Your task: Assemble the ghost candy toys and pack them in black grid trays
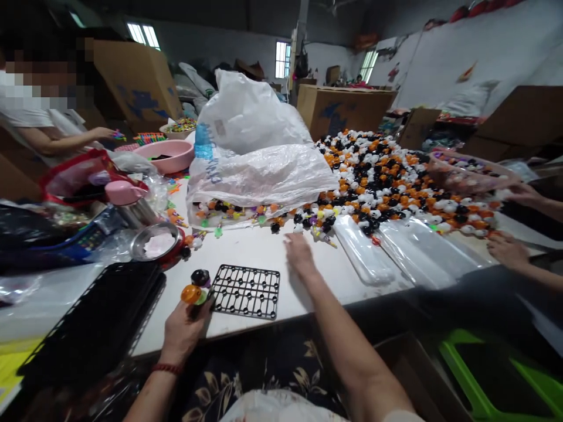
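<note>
My left hand (187,328) is closed around a small bunch of round-headed plastic toys (192,294), with orange, black, green and purple parts showing. Beside it a black plastic grid tray (246,291) lies flat on the white table (285,319). My right hand (300,255) reaches forward over the tabletop, fingers stretched out and slightly blurred; I see nothing in them. Just beyond its fingertips lie loose round-headed toys (314,220), some on yellow and purple stems. They join a large heap of orange, black and white toys (373,170).
A big white plastic sack (259,129) stands at the back. Clear plastic bags (365,252) lie to the right. Stacked black trays (97,316), a metal bowl (155,241) and a pink-lidded flask (127,202) are left. Co-workers' hands (508,249) show right and left.
</note>
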{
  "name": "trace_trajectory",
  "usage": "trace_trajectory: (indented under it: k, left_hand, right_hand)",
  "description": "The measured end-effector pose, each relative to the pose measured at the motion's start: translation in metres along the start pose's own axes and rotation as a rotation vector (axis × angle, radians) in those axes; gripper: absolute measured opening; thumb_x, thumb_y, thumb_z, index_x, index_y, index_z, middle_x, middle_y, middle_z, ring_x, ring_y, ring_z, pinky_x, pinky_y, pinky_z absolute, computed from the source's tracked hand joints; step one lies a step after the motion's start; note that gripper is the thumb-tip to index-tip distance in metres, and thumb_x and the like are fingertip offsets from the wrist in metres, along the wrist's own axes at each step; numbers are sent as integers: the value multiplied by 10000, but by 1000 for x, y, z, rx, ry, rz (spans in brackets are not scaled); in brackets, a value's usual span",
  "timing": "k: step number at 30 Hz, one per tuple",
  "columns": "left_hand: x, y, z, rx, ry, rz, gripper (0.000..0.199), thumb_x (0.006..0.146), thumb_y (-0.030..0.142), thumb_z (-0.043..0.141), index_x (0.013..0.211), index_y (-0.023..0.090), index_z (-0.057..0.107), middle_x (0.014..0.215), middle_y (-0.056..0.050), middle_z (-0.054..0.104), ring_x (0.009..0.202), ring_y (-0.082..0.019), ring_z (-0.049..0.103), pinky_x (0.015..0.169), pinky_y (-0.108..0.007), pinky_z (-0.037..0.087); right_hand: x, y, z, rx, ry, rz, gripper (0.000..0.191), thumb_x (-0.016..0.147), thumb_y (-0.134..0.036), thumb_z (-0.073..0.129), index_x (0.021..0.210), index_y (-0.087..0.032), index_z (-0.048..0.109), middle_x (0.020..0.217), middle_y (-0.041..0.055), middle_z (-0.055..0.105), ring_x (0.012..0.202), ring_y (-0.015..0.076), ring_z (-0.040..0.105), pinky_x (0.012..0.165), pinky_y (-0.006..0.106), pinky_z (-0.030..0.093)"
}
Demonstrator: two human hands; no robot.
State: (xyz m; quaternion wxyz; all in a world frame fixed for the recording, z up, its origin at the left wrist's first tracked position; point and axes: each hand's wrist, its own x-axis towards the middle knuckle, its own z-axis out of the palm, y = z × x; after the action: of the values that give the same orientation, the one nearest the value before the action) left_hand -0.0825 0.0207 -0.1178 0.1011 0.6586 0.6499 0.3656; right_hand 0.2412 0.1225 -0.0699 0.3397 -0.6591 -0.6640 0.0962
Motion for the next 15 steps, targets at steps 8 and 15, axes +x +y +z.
trace_trajectory:
  k: [8,15]
  left_hand:
    - [-1,-7,6,22,47,57,319,794,522,617,818,209,675,723,-5,666,620,-173,620,591,-259,481]
    - [-4,-8,7,16,78,121,245,825,444,627,870,208,676,754,-7,671,639,-166,631,592,-256,489]
  right_hand:
    - [8,104,-59,-336,-14,321,245,900,-175,491,1009,-87,691,1099,195,602,998,263,570,857,325,406]
    - [-7,44,-16,65,-119,82,237,879,-286,524,963,-197,726,941,45,713,869,185,632,785,268,447]
